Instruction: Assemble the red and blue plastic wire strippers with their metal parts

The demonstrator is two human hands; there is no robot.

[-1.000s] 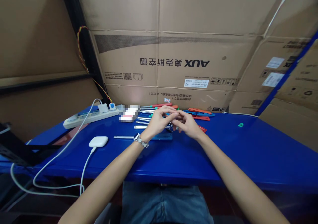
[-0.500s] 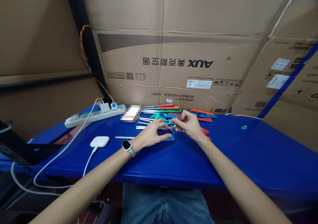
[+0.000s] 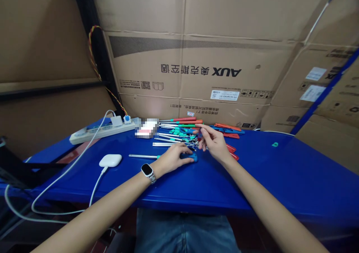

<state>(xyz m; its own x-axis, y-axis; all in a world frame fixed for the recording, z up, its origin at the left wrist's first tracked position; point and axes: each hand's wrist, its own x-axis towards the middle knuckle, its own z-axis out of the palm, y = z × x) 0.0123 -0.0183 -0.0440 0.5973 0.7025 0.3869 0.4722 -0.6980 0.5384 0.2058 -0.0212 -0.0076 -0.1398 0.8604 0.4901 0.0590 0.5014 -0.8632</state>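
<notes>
My left hand [image 3: 174, 159] rests low on the table, thumb and fingers closing around the blue handle [image 3: 193, 158] of a slim tool. That tool's silver shaft [image 3: 143, 156] points left, with a teal collar near my fingers. Just right of it, my right hand [image 3: 214, 144] is raised over the pile, its index finger stretched out. Between its fingers sits a small dark purple-red piece [image 3: 199, 134], partly hidden. Beneath the hands are tangled thin silver wires and teal clips [image 3: 177, 132]. Several silver rods [image 3: 162, 144] lie to their left.
Red- and green-handled tools [image 3: 183, 120] lie at the back, with orange and red strips [image 3: 231, 135] to the right. A power strip [image 3: 103, 130], a white case on a cable [image 3: 110, 160] and a blurred-out item [image 3: 147, 129] are leftward. A teal clip [image 3: 275, 144] lies far right.
My left hand has come down onto the blue handle, its fingers closing around it. My right hand's index finger has straightened, and the purple-red piece has shifted slightly left.
</notes>
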